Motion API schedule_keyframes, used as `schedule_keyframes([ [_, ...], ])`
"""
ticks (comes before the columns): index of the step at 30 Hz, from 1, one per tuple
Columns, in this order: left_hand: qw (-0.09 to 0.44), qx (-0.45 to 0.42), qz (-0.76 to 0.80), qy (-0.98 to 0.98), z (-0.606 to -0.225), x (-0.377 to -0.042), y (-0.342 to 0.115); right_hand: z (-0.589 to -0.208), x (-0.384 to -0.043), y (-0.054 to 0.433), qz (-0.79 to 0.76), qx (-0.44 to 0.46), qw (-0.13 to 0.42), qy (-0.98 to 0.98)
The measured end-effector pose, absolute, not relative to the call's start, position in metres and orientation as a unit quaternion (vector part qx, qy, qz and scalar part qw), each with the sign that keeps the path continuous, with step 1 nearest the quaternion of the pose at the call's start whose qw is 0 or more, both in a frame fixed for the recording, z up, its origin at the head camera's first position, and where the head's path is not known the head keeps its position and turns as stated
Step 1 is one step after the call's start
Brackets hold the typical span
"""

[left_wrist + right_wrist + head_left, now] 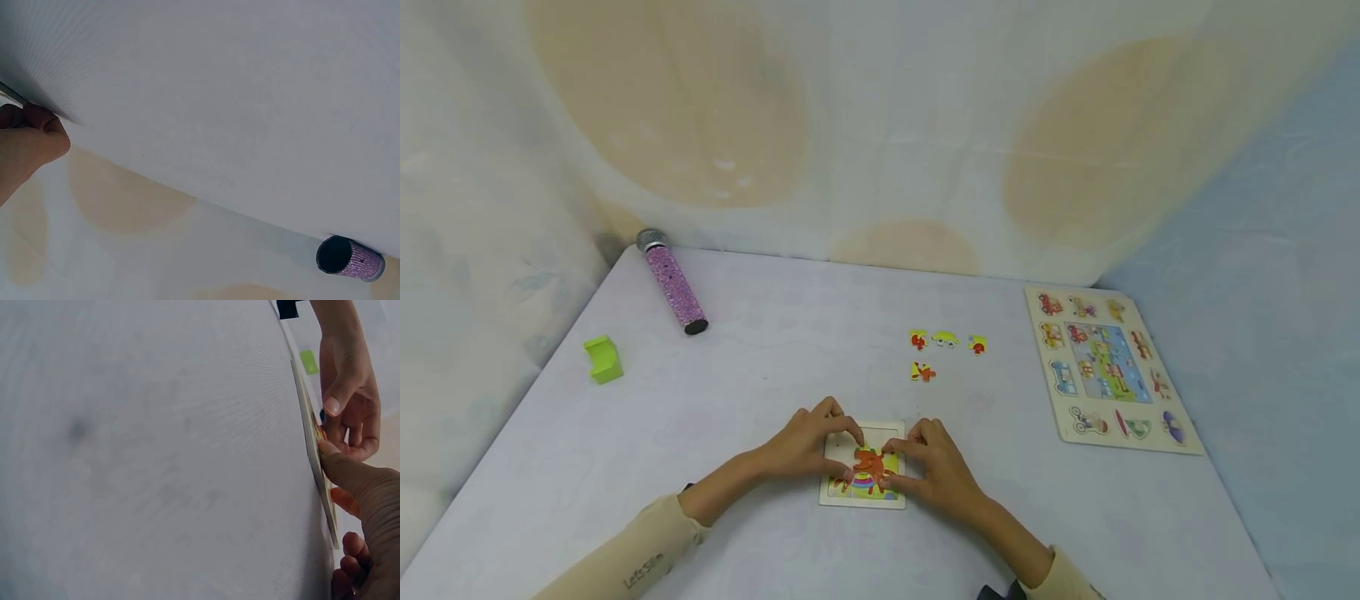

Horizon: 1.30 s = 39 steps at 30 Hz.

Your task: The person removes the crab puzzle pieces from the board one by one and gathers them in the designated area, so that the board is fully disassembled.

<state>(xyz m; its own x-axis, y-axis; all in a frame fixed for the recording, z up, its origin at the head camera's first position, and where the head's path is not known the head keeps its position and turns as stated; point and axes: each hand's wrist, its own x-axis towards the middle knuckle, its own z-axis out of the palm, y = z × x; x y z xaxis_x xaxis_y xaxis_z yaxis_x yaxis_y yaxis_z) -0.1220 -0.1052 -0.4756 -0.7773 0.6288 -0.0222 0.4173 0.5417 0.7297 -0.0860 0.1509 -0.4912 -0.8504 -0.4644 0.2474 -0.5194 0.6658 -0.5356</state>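
A small wooden puzzle board (pixel 862 503) lies on the table, its lower and right parts filled with colourful pieces and its upper left bare. At its middle sits an orange puzzle piece (pixel 868 461). My left hand (pixel 808 442) holds this piece from the left with curled thumb and index finger. From the right, the thumb and index finger of my right hand (pixel 938 468) grip around it too. In the right wrist view, the right thumb (pixel 340 464) rests at the board's surface, facing the left hand (pixel 353 394). Only curled fingers of the left hand (pixel 34 140) show in the left wrist view.
Several loose puzzle pieces (pixel 945 339) lie beyond the board, slightly right. A larger picture puzzle (pixel 1051 406) lies at the far right. A glittery pink microphone (pixel 676 287) and a green block (pixel 603 360) are at the left. Cloth walls (pixel 880 167) border the table.
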Motion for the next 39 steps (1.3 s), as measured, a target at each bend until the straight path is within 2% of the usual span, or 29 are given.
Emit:
schedule_keyframes([
  [9, 0.128, 0.319, 0.352, 0.870, -0.475, -0.118, -0.104, -0.495, -0.085, 0.152, 0.311, 0.264, 0.045, -0.912],
  [20, 0.165, 0.303, 0.410, 0.844, -0.476, -0.120, -0.101, -0.494, -0.084, 0.151, 0.320, 0.264, 0.047, -0.909],
  [29, 0.165, 0.313, 0.367, 0.860, -0.476, -0.115, -0.098, -0.497, -0.085, 0.151, 0.321, 0.275, 0.061, -0.904],
  [34, 0.134, 0.296, 0.339, 0.883, -0.473, -0.115, -0.111, -0.496, -0.085, 0.151, 0.319, 0.271, 0.055, -0.906],
  [39, 0.069, 0.309, 0.224, 0.922, -0.473, -0.108, -0.131, -0.489, -0.084, 0.150, 0.332, 0.261, 0.048, -0.905],
])
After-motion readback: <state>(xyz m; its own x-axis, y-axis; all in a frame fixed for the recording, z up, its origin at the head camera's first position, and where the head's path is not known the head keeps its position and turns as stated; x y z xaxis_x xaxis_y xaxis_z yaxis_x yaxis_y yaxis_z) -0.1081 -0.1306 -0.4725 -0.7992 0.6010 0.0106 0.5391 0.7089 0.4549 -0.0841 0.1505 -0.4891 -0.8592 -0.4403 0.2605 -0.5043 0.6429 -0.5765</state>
